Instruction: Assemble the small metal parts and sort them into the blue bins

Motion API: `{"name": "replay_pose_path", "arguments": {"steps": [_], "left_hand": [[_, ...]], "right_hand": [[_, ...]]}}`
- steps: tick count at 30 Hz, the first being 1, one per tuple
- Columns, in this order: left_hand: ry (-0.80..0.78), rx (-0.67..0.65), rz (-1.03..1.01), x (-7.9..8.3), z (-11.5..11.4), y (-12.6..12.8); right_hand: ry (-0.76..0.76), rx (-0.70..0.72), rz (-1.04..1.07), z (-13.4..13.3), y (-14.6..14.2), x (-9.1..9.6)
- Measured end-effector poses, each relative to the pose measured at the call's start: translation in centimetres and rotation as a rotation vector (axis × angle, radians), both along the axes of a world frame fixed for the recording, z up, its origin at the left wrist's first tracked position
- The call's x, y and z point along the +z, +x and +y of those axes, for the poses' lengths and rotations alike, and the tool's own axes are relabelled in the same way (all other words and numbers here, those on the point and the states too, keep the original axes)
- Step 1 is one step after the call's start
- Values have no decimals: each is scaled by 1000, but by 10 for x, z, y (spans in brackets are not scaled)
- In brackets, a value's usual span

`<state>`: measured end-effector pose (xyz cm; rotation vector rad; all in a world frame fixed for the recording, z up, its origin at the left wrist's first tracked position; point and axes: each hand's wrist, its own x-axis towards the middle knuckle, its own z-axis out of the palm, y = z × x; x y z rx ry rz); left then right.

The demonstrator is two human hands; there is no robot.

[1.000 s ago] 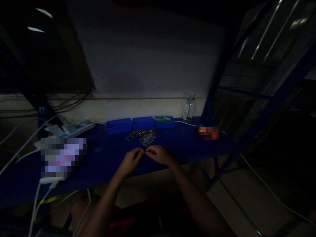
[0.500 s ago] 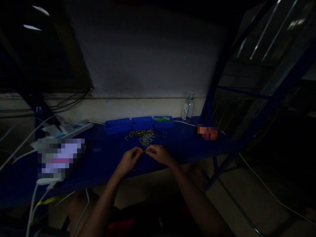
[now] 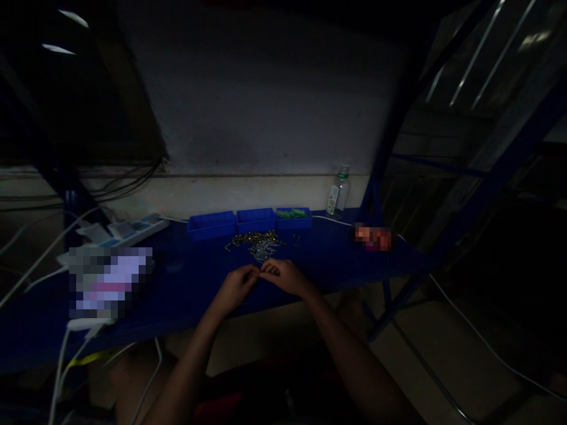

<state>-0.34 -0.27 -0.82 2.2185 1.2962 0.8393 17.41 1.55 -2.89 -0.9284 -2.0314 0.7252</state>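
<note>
Over the front of the blue table, my left hand (image 3: 238,285) and my right hand (image 3: 284,275) meet fingertip to fingertip. Both are closed in a pinch, and whatever sits between the fingertips is too small and dark to make out. Just beyond them lies a pile of silvery screw-like pieces (image 3: 264,250). Against its far side is a heap of small brass-coloured pieces (image 3: 252,238), with a few strays at either side. Dim light hides the exact shape of these parts.
Behind the piles stand a left blue bin (image 3: 211,225), a middle blue bin (image 3: 256,221) and a right blue bin (image 3: 294,223) holding green pieces. A clear bottle (image 3: 339,195) stands by the wall. A power strip (image 3: 133,231) and a blurred-out object (image 3: 113,280) lie left.
My fingertips have come together, the left hand shifting slightly right. The thin light piece seen between them before no longer shows.
</note>
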Motion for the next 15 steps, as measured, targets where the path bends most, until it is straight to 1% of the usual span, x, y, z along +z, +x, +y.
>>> {"name": "replay_pose_path", "arguments": {"steps": [3, 7, 9, 15], "left_hand": [[1, 8, -4, 0, 1, 0], [-13, 12, -38, 1, 0, -1], [-19, 2, -47, 2, -1, -1], [-27, -28, -53, 4, -4, 0]], "right_hand": [[8, -2, 12, 0, 0, 1], [58, -97, 2, 0, 1, 3], [74, -122, -2, 1, 2, 3], [24, -58, -7, 2, 2, 0]]}}
